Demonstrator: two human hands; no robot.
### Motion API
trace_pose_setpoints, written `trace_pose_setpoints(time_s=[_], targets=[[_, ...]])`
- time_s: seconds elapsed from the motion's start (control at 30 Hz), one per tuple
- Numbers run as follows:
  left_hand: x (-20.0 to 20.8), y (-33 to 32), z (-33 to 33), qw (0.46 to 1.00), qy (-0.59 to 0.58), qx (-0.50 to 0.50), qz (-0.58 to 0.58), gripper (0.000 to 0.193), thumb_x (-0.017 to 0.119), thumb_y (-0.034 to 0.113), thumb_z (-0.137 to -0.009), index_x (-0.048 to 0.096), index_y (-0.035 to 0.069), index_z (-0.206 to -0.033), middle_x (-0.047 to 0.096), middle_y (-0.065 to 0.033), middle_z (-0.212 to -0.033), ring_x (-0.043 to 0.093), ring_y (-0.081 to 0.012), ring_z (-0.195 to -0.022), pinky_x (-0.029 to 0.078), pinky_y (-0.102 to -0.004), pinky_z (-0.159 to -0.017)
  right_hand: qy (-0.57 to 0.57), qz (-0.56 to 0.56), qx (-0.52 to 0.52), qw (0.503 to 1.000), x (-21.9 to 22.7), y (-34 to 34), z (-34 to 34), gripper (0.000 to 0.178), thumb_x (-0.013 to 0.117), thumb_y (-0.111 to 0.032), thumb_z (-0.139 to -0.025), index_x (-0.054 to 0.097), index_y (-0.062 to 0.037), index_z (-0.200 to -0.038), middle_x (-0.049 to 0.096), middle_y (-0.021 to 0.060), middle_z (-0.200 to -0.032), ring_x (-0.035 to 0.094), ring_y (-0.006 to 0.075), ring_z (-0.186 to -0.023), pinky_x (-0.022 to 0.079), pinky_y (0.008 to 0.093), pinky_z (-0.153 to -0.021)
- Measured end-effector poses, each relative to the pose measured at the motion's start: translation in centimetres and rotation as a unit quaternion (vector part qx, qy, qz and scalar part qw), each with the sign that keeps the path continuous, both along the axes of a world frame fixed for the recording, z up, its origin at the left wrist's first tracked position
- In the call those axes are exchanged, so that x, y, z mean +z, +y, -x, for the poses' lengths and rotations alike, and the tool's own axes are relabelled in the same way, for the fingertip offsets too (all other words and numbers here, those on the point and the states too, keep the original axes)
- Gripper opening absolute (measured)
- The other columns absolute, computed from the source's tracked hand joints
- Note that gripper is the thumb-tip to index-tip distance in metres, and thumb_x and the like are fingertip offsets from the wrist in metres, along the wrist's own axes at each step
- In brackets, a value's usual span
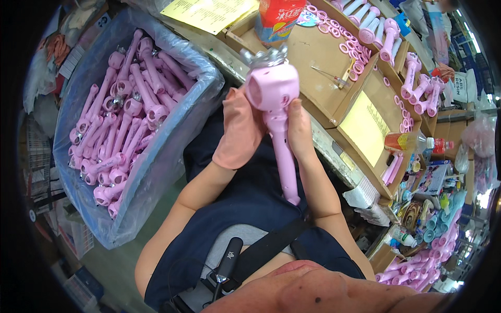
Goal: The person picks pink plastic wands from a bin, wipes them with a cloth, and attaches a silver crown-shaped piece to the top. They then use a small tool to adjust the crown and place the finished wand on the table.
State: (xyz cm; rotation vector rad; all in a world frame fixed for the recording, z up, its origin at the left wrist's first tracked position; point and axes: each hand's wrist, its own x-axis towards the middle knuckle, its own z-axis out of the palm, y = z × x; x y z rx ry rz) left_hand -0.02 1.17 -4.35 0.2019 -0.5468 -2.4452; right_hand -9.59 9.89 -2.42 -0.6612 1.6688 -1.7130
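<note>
Before my chest, a pink toy wand [282, 151] stands nearly upright with its head at the top. A silver crown-shaped piece [269, 56] sits on that head, and a round opening shows in its side. My left hand [241, 125], in a salmon-coloured glove, closes on the left side of the wand where head meets handle. From the other side my bare right hand [300, 128] grips the neck, thumb pointing up along it. The handle's lower end hangs down close to my dark apron [250, 195]. Some of the left fingers are hidden behind the wand.
To my left stands a bin lined with blue plastic [180, 133], heaped with similar pink wands [122, 115]. Cardboard trays [313, 99] on the bench hold pink rings [355, 52], a thin yellow-handled tool [342, 81] and a red-and-blue carton [279, 23]. Bottles [404, 141] stand further right.
</note>
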Motion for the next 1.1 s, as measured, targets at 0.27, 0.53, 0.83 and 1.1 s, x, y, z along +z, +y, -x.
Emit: trace_pose_setpoints(time_s=[0.27,0.53,0.83,1.1], targets=[[1.1,0.1,0.8,0.966,-0.181,0.019,0.183,0.010,0.060,0.007,-0.094,0.056,0.001,-0.088,0.060,-0.0057,-0.077,0.060,-0.0123,-0.067,0.048,-0.0261,-0.055,0.156,-0.075,-0.097,0.980,3.2,-2.5,2.8,0.057,0.071,-0.038,-0.089,0.056,0.0084,-0.119,0.065,0.0170,-0.106,0.065,0.0174,-0.089,0.052,0.0296,-0.077],[1.8,-2.3,-0.3,0.741,-0.265,-0.009,0.617,0.014,0.060,0.016,-0.096,0.052,0.006,-0.101,0.059,-0.0032,-0.080,0.058,-0.0099,-0.064,0.050,-0.0255,-0.054,0.073,0.080,0.015,0.994,5.4,-2.1,4.6,0.064,0.073,-0.021,-0.087,0.044,0.0078,-0.136,0.065,0.0187,-0.116,0.066,0.0210,-0.102,0.054,0.0331,-0.085],[3.5,-0.7,-1.0,0.900,-0.284,-0.103,0.315,0.015,0.060,0.018,-0.097,0.051,0.006,-0.099,0.059,-0.0030,-0.076,0.058,-0.0122,-0.059,0.050,-0.0269,-0.053,0.093,0.023,0.081,0.992,4.9,-1.1,6.2,0.060,0.072,-0.020,-0.087,0.047,0.0043,-0.136,0.065,0.0176,-0.116,0.065,0.0195,-0.105,0.053,0.0328,-0.089],[5.1,-1.1,1.0,0.456,-0.410,0.220,0.759,0.006,0.068,0.008,-0.077,0.066,0.005,-0.081,0.063,-0.0109,-0.085,0.061,-0.0329,-0.075,0.052,-0.0389,-0.061,-0.080,0.170,0.083,0.979,3.7,0.1,4.9,0.090,0.067,-0.013,-0.085,0.011,-0.0068,-0.155,0.027,0.0193,-0.153,0.039,0.0319,-0.136,0.040,0.0473,-0.107]])
